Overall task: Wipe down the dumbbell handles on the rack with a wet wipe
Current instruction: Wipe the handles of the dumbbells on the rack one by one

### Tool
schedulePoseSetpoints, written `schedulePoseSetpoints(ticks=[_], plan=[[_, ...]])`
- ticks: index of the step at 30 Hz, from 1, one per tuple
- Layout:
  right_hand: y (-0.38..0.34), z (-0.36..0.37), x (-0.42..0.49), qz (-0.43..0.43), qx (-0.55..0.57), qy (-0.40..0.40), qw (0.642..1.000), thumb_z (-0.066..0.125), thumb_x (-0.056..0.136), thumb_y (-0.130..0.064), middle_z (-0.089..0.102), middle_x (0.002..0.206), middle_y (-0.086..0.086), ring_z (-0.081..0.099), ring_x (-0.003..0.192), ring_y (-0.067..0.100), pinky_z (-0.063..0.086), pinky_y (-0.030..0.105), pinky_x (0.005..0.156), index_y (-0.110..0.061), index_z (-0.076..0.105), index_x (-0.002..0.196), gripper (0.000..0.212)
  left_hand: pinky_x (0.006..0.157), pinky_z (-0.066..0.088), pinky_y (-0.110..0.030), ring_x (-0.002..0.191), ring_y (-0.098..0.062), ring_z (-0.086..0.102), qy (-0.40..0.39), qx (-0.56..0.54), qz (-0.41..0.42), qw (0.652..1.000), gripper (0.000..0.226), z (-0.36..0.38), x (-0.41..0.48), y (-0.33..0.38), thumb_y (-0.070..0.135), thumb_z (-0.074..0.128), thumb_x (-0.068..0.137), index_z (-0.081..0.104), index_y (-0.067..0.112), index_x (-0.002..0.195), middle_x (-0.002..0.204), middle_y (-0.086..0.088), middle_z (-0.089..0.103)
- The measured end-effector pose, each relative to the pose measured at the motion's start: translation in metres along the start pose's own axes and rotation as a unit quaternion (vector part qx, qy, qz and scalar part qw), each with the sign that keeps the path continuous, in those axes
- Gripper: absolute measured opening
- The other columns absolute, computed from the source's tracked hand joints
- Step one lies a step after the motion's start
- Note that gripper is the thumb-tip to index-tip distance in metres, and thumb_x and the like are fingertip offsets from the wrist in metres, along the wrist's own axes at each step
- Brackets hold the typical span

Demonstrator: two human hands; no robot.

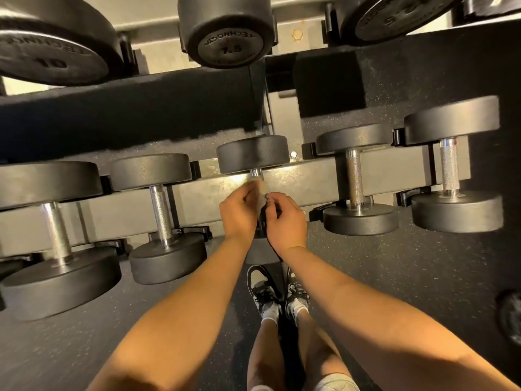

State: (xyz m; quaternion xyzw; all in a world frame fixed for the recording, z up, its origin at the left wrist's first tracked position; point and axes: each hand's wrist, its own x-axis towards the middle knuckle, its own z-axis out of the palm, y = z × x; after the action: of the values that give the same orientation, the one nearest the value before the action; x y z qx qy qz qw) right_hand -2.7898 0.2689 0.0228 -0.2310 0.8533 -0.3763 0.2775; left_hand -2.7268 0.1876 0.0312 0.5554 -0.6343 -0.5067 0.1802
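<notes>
On the lower tier of the rack (pixel 310 180), five black dumbbells lie in a row, their handles running away from the person. The leftmost dumbbell (pixel 55 235) is the biggest and nearest, and its knurled steel bar is bare. The second dumbbell (pixel 161 215) sits just beside it, also untouched. On the upper tier above them is a head marked 10 (pixel 53 46), and further right one marked 7.5 (pixel 229 40). The middle dumbbell (pixel 253 153) is the one under the hands. Only a short shiny stub of its handle (pixel 256 173) shows below the far head; the rest is hidden. The left hand (pixel 238 211) reaches up to that handle with fingers curled, pinching the wet wipe (pixel 258 187), a pale blurred patch against the bar just below the stub. The right hand (pixel 286 218) is just beside it, fingers curled in toward the same bar. Whether it grasps the bar, the wipe or nothing cannot be told. Between the two wrists the dumbbell's near head (pixel 259 253) peeks out. Below are black-and-white sneakers (pixel 265 292) on a speckled dark floor (pixel 408 277). To the right, the fourth dumbbell (pixel 353 179) and the fifth dumbbell (pixel 448 167) rest in their cradles, well apart from the hands.
</notes>
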Motion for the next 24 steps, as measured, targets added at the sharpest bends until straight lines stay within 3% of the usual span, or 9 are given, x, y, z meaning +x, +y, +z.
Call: schedulePoseSetpoints(ticks=[3, 7, 10, 13, 16, 20, 24], plan=[[-0.003, -0.003, -0.001, 0.014, 0.022, -0.006, 1.000, 0.051, 0.099, -0.012, 0.069, 0.107, -0.002, 0.063, 0.093, 0.019, 0.054, 0.039, 0.081, -0.021, 0.069, 0.110, 0.023, 0.080, 0.044, -0.002, 0.095, -0.002, 0.065, -0.023, 0.008, -0.057, 0.998, 0.021, -0.003, -0.022, -0.014, 0.017, 0.062, 0.100, 0.077, 0.020, 0.115, 0.106, 0.008, 0.075], [0.000, -0.009, -0.005, 0.058, 0.048, -0.022, 0.997, 0.049, 0.100, -0.010, 0.069, 0.105, -0.001, 0.062, 0.095, 0.017, 0.054, 0.035, 0.085, -0.018, 0.070, 0.109, 0.024, 0.087, 0.051, -0.020, 0.092, -0.007, 0.068, -0.056, 0.002, -0.104, 0.993, 0.013, -0.007, -0.038, -0.021, 0.023, 0.069, 0.096, 0.080, 0.026, 0.102, 0.092, 0.013, 0.074], [0.004, -0.017, -0.016, 0.111, 0.077, -0.034, 0.990, 0.048, 0.099, -0.006, 0.068, 0.099, -0.005, 0.061, 0.093, 0.013, 0.053, 0.033, 0.089, -0.016, 0.070, 0.106, 0.025, 0.089, 0.051, -0.019, 0.095, -0.008, 0.068, -0.067, 0.042, -0.128, 0.989, 0.014, -0.008, -0.041, -0.020, 0.018, 0.071, 0.094, 0.081, 0.020, 0.103, 0.103, 0.005, 0.077], [0.004, -0.021, -0.022, 0.097, 0.060, -0.056, 0.992, 0.048, 0.097, -0.003, 0.068, 0.097, -0.006, 0.062, 0.092, 0.013, 0.053, 0.031, 0.087, -0.017, 0.069, 0.107, 0.028, 0.090, 0.051, -0.018, 0.098, -0.009, 0.068, -0.070, 0.064, -0.153, 0.984, 0.014, -0.009, -0.042, -0.015, 0.017, 0.071, 0.093, 0.081, 0.020, 0.102, 0.106, 0.002, 0.077], [0.000, -0.025, -0.024, 0.084, 0.019, -0.073, 0.994, 0.049, 0.098, -0.009, 0.070, 0.103, -0.003, 0.063, 0.094, 0.016, 0.054, 0.032, 0.084, -0.019, 0.068, 0.110, 0.025, 0.088, 0.050, -0.017, 0.096, -0.008, 0.068, -0.076, 0.072, -0.154, 0.983, 0.015, -0.014, -0.042, -0.010, 0.016, 0.070, 0.094, 0.081, 0.020, 0.104, 0.105, 0.003, 0.077], [-0.006, -0.030, -0.027, 0.087, 0.035, -0.080, 0.992, 0.053, 0.099, -0.016, 0.069, 0.099, -0.005, 0.063, 0.095, 0.019, 0.052, 0.034, 0.085, -0.025, 0.064, 0.106, 0.016, 0.099, 0.053, -0.027, 0.103, -0.011, 0.070, -0.107, -0.017, -0.148, 0.983, 0.018, -0.013, -0.054, -0.007, 0.013, 0.065, 0.098, 0.080, 0.020, 0.105, 0.107, 0.004, 0.077], [-0.013, -0.037, -0.023, 0.070, 0.093, -0.076, 0.990, 0.059, 0.097, -0.014, 0.065, 0.092, -0.012, 0.062, 0.089, 0.008, 0.048, 0.020, 0.077, -0.026, 0.060, 0.101, 0.013, 0.087, 0.051, -0.019, 0.095, -0.006, 0.066, -0.110, -0.048, -0.117, 0.986, 0.024, -0.009, -0.054, -0.001, 0.014, 0.051, 0.105, 0.071, 0.024, 0.115, 0.106, 0.007, 0.073]])
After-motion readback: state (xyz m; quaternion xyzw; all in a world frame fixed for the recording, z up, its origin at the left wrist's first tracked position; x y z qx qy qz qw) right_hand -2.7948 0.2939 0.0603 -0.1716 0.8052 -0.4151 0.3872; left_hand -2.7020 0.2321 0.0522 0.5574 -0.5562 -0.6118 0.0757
